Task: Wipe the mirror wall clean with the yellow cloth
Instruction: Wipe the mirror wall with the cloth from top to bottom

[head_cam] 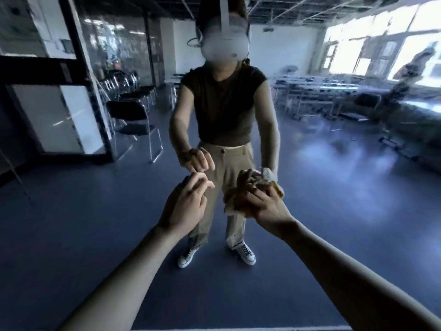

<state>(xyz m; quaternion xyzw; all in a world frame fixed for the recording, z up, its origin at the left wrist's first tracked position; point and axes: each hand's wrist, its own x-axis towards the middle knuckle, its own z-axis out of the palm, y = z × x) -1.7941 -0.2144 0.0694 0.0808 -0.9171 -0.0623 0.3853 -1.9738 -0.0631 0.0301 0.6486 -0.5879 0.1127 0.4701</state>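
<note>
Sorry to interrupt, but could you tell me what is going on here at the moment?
A person stands facing the mirror wall, apparently partway through wiping it. Their right hand grips a bunched yellow cloth and holds it against the glass, low down in front of their own reflection. The left hand is beside it with loosely curled fingers, holding nothing and just short of the glass. Folding chairs show in the reflection.
</note>
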